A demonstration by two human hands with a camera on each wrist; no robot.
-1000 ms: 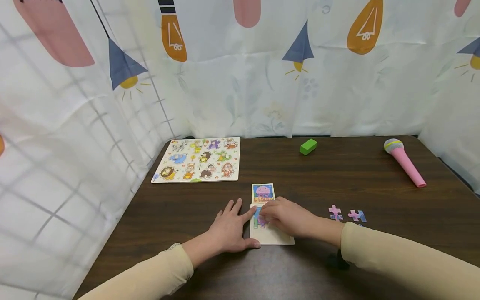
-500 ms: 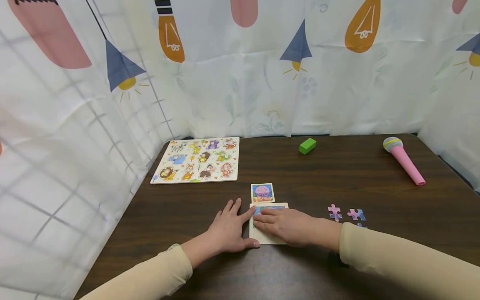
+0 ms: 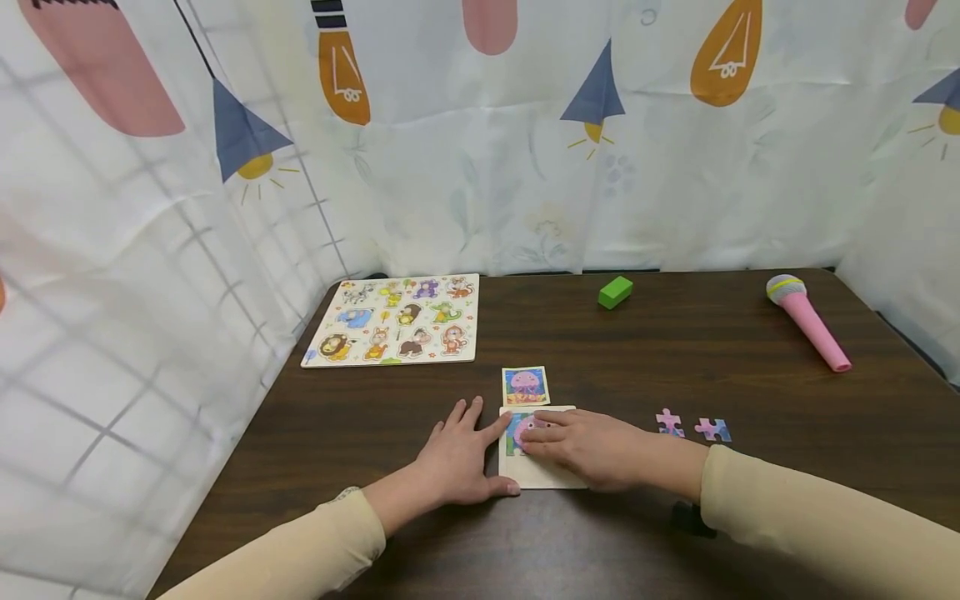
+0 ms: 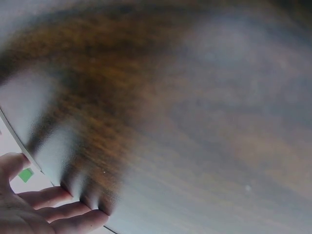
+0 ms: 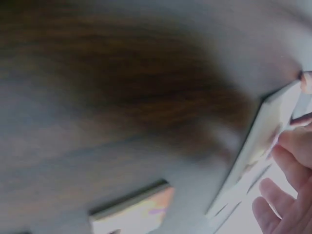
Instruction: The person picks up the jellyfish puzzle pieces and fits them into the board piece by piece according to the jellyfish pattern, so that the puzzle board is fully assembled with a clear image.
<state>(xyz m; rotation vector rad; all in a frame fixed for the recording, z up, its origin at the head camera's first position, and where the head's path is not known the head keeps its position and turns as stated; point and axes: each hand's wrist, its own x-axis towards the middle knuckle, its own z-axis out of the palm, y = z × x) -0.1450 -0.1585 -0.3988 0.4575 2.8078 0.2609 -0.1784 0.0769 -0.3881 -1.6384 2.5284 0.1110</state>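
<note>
A small pale puzzle tray (image 3: 538, 477) lies on the table, its upper part filled with joined jigsaw pieces (image 3: 517, 433) showing a pink jellyfish on blue. My right hand (image 3: 592, 450) rests on these pieces with fingers extended, covering part of the picture. At the tray's left side, my left hand (image 3: 461, 458) lies with fingers spread, its index fingertip and thumb at the tray's edge. Touching or just above the tray is a jellyfish picture card (image 3: 525, 387). In the left wrist view the left hand (image 4: 44, 209) shows spread fingers on the dark table.
Loose pink and blue jigsaw pieces (image 3: 712, 430) lie right of the tray, close to the right forearm. An animal puzzle board (image 3: 390, 321) is at the back left. Farther back are a green block (image 3: 615, 292) and a pink toy microphone (image 3: 813, 329).
My right hand's bent fingers have straightened onto the pieces, then shifted a little right, uncovering more of the jellyfish. The left hand stays in place. A third loose piece is now hidden.
</note>
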